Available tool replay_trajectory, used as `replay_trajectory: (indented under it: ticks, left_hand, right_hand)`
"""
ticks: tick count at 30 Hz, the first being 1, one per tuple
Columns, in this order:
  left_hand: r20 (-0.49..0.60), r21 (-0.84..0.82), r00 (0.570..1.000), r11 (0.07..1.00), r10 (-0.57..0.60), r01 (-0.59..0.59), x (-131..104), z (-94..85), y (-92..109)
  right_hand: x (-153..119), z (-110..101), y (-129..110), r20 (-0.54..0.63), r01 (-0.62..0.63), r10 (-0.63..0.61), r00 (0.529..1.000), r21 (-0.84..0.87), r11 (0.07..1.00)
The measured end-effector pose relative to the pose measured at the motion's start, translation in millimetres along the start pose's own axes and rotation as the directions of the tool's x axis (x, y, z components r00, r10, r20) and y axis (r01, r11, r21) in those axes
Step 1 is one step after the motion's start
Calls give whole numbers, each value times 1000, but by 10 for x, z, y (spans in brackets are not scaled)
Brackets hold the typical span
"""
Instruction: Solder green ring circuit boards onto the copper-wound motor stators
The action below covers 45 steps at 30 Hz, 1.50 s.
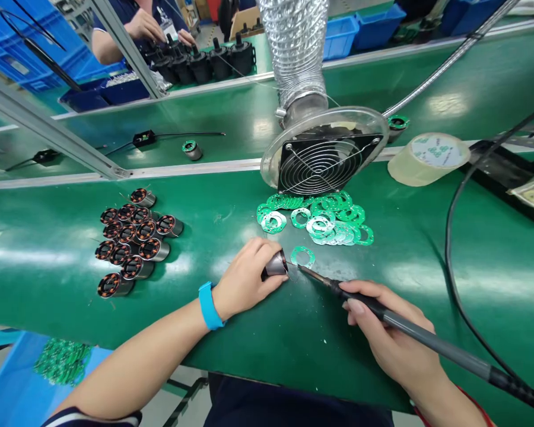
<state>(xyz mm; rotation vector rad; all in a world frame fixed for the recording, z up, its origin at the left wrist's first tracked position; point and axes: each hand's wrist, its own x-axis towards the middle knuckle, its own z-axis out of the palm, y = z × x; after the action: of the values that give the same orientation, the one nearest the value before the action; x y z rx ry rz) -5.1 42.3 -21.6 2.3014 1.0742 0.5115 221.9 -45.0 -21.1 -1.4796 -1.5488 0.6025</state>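
Observation:
My left hand point(249, 270), with a blue band at the wrist, is closed around a motor stator point(276, 264) lying on its side, its open end facing right. In my right hand point(387, 332) is a soldering iron point(400, 323), gripped like a pen, its tip pointing left toward the stator's open end. A single green ring-shaped circuit board point(303, 257) lies just beyond the iron's tip; whether they touch I cannot tell. Several more ring boards point(333, 222) are heaped behind it. Off to the left stands a group of stators point(129, 237) with copper windings.
A round fume extractor fan point(323, 160) on a foil duct point(296, 47) hangs over the boards. A tape roll point(427, 157) and the iron's black cable point(449, 255) are at right. A blue bin point(13, 379) of boards sits lower left. Across the bench, a co-worker's hands point(146, 26) handle black housings.

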Motion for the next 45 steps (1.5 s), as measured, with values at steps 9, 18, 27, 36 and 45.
replay_trajectory:
  ticks: [9,18,27,36,45]
  left_hand:
    - [0,12,1000,1000,22,-22,3,-4,9]
    - [-12,49,998,997,62,-62,-5,-3,12]
    - [-35,103,994,989,108,-104,-9,10,18]
    - [-43,151,988,979,147,-139,0,1,15]
    - [-11,116,997,990,81,-79,4,3,43]
  right_hand:
    - [-9,37,-53,14,295,-297,955,-161,942]
    - [-101,80,-59,9,313,-317,948,-198,929]
    - [-70,48,-104,6,308,-314,949,-209,928]
    - [-51,61,2,37,352,-353,935,-222,909]
    - [-3,128,-37,119,224,-200,973,-250,942]
